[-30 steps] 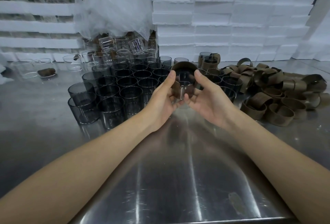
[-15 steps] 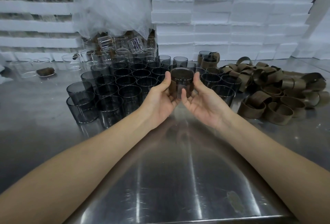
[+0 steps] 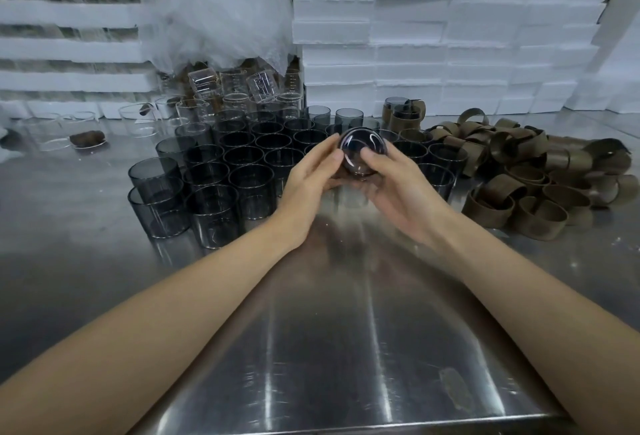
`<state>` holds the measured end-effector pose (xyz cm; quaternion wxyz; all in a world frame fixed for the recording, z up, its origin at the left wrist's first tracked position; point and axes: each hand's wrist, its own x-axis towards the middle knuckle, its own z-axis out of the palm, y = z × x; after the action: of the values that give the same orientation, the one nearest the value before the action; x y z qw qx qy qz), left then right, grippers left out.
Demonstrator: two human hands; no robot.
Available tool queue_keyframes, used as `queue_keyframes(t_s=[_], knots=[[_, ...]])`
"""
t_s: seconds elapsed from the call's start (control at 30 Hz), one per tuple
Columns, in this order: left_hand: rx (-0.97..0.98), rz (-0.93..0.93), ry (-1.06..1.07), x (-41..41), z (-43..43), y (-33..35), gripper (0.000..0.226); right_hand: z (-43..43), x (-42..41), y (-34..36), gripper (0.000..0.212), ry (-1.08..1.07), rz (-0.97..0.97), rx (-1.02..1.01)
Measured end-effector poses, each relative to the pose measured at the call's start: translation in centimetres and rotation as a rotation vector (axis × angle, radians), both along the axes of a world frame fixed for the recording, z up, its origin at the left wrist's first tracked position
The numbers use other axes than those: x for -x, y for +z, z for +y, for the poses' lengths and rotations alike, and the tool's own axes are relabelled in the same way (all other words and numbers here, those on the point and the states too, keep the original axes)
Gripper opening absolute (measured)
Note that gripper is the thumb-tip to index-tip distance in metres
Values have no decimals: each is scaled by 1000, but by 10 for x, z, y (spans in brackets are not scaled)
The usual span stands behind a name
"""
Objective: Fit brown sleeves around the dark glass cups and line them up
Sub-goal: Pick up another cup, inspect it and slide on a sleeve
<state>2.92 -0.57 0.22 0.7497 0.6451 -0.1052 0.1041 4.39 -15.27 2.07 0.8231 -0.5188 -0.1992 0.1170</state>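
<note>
Fingers (image 3: 332, 159) of the left hand (image 3: 308, 181) and right hand (image 3: 394, 188) clamp one tipped cup (image 3: 362, 145); beyond them a sleeved cup (image 3: 403, 116) stands, but bare cups (image 3: 214, 192) left and loose sleeves (image 3: 540, 185) right suggest most remains.

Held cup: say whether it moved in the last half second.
Yes. The held cup tipped toward the camera, round end now showing, but stays front-left of the sleeved cup behind.

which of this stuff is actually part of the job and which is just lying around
Part of the job: cup held by the left hand and right hand; dark cups standing on the table; pile of brown sleeves.
Lying about: clear glasses, white foam blocks, plastic sheet.
</note>
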Motion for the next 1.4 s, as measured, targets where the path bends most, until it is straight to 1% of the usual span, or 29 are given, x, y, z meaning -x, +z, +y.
queue_keyframes(t_s=[0.1,0.13,0.17,0.27,0.33,0.47,0.57,0.67,0.77,0.9,0.93,1.03,1.1,1.4], knots=[[-338,-173,67,1,3,-4,69,-5,2,0,59,-166,-285,255],[-405,-218,88,2,3,-5,70,-7,3,-1,62,-206,-381,314],[-428,-247,107,2,4,-6,70,-8,3,-2,62,-231,-437,335],[-369,-274,124,1,6,-6,71,-9,5,-2,54,-255,-458,326],[-331,-289,130,0,7,-6,71,-10,4,-1,51,-272,-478,360],[-259,-328,135,2,6,-4,66,-10,3,-1,54,-275,-456,345],[-271,-356,122,2,4,-3,58,-12,2,-1,58,-272,-453,365],[-266,-347,108,2,4,-2,56,-13,0,-2,59,-269,-440,378],[-277,-346,122,2,4,-1,54,-15,-4,-5,59,-307,-470,458],[-419,-406,192,1,7,-3,44,-19,-11,-11,60,-335,-495,581],[-435,-405,195,1,6,-4,46,-20,-12,-12,61,-323,-488,589],[-424,-364,163,2,0,-7,58,-22,-15,-14,61,-271,-445,553],[-404,-335,131,1,-2,-9,62,-23,-15,-15,62,-246,-440,540],[-289,-219,94,0,-2,-10,61,-21,-16,-17,63,-236,-431,503]])
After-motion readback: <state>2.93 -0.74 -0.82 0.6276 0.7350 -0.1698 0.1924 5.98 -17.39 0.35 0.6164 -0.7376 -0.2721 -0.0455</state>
